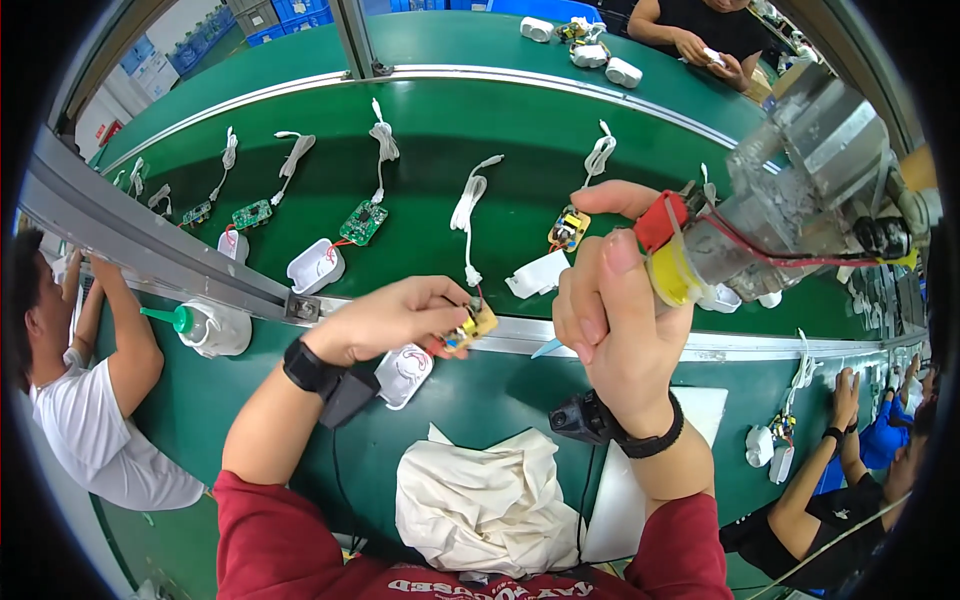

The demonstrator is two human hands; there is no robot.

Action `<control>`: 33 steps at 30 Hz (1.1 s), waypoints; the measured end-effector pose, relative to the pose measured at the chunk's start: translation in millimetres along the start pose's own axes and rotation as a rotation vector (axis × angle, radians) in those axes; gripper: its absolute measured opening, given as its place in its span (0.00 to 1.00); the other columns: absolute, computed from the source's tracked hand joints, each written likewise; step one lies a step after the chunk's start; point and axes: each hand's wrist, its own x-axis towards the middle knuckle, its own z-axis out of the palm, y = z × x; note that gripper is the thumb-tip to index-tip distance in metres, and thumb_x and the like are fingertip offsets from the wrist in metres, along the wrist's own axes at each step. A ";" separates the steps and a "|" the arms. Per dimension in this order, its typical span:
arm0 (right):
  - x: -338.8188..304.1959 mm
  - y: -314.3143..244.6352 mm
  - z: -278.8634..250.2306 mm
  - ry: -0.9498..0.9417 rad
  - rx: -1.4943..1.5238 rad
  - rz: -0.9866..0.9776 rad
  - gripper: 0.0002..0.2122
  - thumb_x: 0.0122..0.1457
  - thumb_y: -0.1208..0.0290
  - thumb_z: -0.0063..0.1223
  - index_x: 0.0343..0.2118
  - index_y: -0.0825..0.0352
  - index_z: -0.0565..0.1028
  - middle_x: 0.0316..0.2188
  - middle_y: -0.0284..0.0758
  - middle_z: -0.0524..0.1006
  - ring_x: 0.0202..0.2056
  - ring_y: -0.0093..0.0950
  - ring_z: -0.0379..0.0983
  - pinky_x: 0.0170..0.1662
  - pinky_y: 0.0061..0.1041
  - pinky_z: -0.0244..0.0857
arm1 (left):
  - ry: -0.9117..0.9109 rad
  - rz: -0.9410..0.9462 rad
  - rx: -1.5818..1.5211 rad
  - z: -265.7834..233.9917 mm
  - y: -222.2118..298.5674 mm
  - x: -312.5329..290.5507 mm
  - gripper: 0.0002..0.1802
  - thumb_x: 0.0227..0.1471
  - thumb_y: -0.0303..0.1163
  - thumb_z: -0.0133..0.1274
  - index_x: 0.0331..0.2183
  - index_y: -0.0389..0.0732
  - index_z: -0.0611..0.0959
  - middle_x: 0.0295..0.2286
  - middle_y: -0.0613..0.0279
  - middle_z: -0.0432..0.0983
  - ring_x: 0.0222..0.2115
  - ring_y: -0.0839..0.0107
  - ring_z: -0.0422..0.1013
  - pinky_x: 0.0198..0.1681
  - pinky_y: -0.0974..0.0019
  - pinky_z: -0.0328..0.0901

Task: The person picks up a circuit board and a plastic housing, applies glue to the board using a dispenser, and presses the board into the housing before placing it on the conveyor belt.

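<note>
My left hand [400, 318] is closed on a small circuit board [474, 328] with yellow and blue parts, held above the near rail. A white coiled cable [469, 205] runs from the board onto the belt. Below it lies a white plastic housing shell [406, 376] with red wire inside. My right hand [625, 320] is raised with curled fingers and the index finger stretched left. From under its fist sticks the tip of a light-blue pointed tool [547, 348]; the rest is hidden. A hanging cylindrical device [735, 245] with yellow tape and a red block overlaps this hand; whether they touch, I cannot tell.
On the green belt [420, 130] lie several boards with cables and white shells, among them a green board [363, 222] and a yellow board [568, 230]. Before me rests a cream cloth [480, 500]. A green-capped bottle [215, 328] stands left. Co-workers sit left, right and across.
</note>
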 end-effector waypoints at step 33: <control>14.3 64.4 26.6 0.012 -0.065 -0.017 0.15 0.64 0.54 0.40 0.36 0.61 0.58 0.09 0.26 0.55 0.07 0.16 0.46 0.10 0.18 0.41 | -0.217 0.383 -0.215 0.2 -67.5 9.5 0.27 0.54 0.16 0.46 0.55 0.37 0.63 0.47 0.58 0.69 0.45 0.74 0.68 0.46 0.69 0.66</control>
